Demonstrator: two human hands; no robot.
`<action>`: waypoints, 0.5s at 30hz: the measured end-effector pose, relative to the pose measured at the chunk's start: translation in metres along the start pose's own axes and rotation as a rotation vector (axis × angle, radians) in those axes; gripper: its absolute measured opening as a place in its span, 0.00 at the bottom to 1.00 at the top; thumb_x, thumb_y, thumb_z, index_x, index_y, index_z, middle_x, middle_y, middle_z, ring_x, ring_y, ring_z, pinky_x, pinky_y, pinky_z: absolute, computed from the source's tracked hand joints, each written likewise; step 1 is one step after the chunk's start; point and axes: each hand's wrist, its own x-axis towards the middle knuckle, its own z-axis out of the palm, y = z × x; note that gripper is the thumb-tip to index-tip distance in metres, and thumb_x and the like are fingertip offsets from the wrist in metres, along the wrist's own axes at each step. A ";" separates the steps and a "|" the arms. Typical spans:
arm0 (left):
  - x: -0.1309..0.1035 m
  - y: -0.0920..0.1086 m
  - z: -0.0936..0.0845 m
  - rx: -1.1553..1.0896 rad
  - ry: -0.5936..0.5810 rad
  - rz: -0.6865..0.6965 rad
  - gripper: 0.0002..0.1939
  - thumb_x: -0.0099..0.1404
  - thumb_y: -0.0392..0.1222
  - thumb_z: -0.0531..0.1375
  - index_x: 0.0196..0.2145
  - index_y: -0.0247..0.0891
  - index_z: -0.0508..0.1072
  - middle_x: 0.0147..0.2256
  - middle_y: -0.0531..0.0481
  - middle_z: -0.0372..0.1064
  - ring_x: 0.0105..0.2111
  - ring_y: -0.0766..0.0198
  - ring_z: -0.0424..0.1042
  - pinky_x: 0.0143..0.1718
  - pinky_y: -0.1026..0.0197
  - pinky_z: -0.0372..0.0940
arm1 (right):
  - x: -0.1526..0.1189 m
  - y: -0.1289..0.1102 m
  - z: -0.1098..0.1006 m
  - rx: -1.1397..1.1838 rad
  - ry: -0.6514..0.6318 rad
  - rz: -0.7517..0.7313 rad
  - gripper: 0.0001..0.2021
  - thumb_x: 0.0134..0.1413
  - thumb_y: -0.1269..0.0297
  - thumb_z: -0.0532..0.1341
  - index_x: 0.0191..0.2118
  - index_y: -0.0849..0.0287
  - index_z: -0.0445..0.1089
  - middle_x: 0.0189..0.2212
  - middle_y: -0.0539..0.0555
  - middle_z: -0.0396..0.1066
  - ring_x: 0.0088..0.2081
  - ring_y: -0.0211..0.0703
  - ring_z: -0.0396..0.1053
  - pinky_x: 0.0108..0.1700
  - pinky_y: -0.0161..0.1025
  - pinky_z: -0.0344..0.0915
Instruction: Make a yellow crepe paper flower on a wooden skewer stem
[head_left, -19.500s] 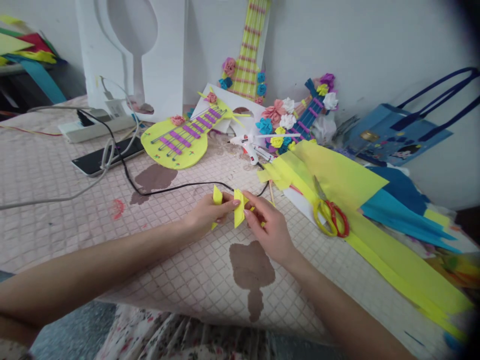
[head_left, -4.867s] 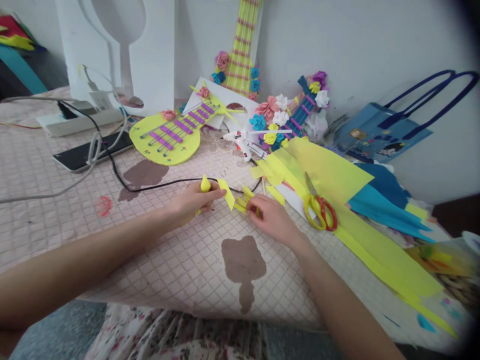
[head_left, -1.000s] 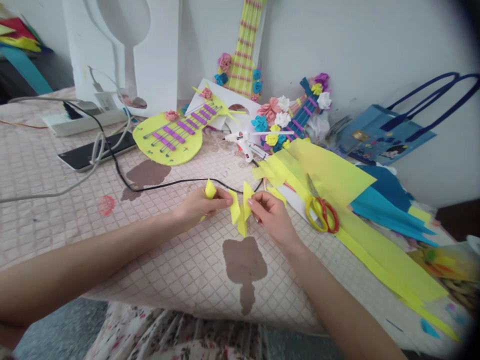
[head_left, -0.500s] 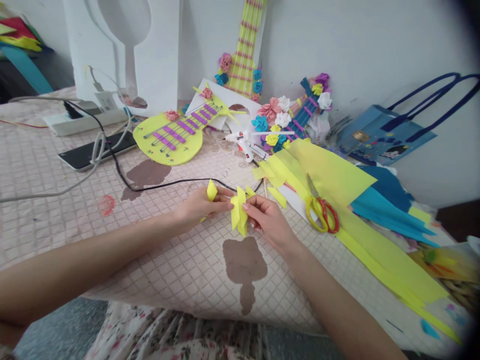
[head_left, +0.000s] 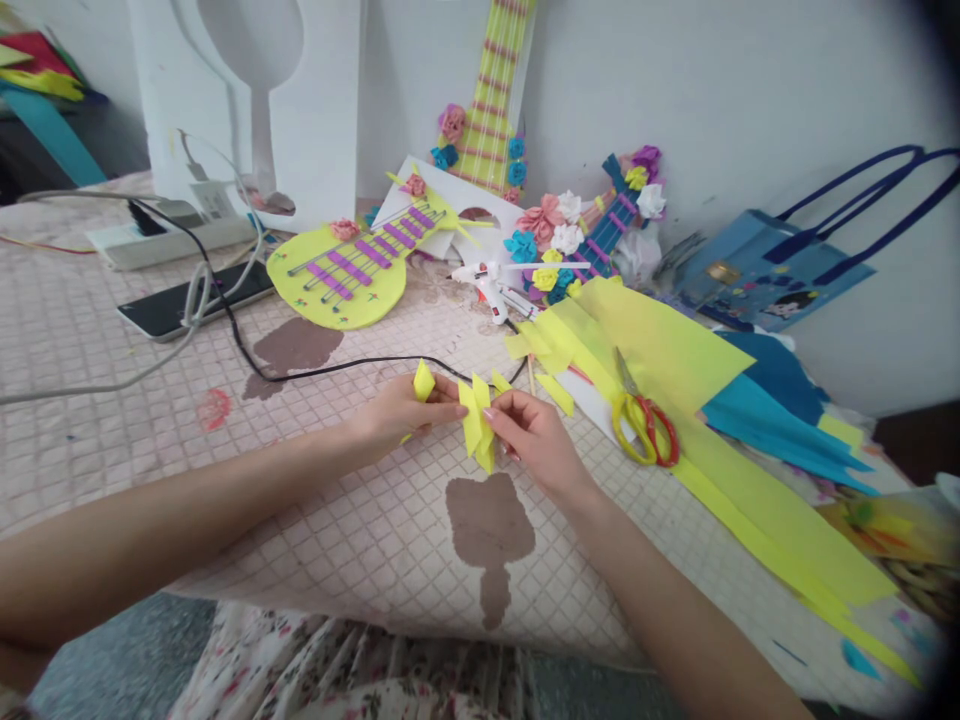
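Several small slanted pieces of yellow paper point(head_left: 476, 420) are pinched between my two hands, above the patterned tablecloth point(head_left: 360, 540). The fingertips of my left hand point(head_left: 412, 405) grip their left edge, and another yellow piece point(head_left: 424, 380) sticks up between its fingers. With thumb and forefinger closed, my right hand point(head_left: 532, 430) holds their right edge. Just beyond my right hand lies a loose yellow strip point(head_left: 555, 393). Scissors point(head_left: 643, 428) with yellow and red handles rest on yellow sheets point(head_left: 660, 330) to the right.
A white glue gun point(head_left: 487, 288) lies behind my hands, its black cable point(head_left: 352, 365) crossing the cloth. At the back are a yellow paper guitar point(head_left: 337, 300) and a blue flowered one point(head_left: 607, 235). A phone point(head_left: 191, 300) and power strip point(head_left: 172, 245) sit left; a blue bag point(head_left: 772, 270) stands right.
The left part of the yellow pieces has straightened, showing a pointed top beside the other piece. Both hands have stayed almost in place.
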 end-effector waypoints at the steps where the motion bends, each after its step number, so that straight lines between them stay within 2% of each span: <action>1: 0.000 0.000 0.000 0.002 -0.002 0.005 0.12 0.50 0.40 0.66 0.31 0.33 0.70 0.22 0.55 0.64 0.17 0.77 0.52 0.16 0.71 0.44 | 0.000 0.000 0.000 -0.017 -0.007 -0.010 0.13 0.49 0.55 0.62 0.27 0.58 0.64 0.19 0.44 0.58 0.19 0.30 0.52 0.20 0.31 0.49; 8: -0.003 0.002 0.001 0.131 -0.013 0.041 0.12 0.52 0.42 0.66 0.31 0.33 0.72 0.22 0.55 0.63 0.19 0.75 0.55 0.16 0.72 0.48 | -0.002 0.000 0.002 -0.105 -0.043 -0.065 0.11 0.51 0.56 0.60 0.28 0.58 0.65 0.21 0.46 0.61 0.21 0.32 0.56 0.22 0.32 0.54; 15: -0.002 0.000 0.001 0.128 -0.007 0.048 0.11 0.52 0.42 0.66 0.31 0.34 0.72 0.20 0.57 0.60 0.18 0.75 0.54 0.16 0.71 0.47 | -0.002 0.000 0.002 -0.153 -0.029 -0.085 0.11 0.53 0.56 0.58 0.27 0.58 0.64 0.19 0.45 0.59 0.20 0.32 0.55 0.22 0.32 0.54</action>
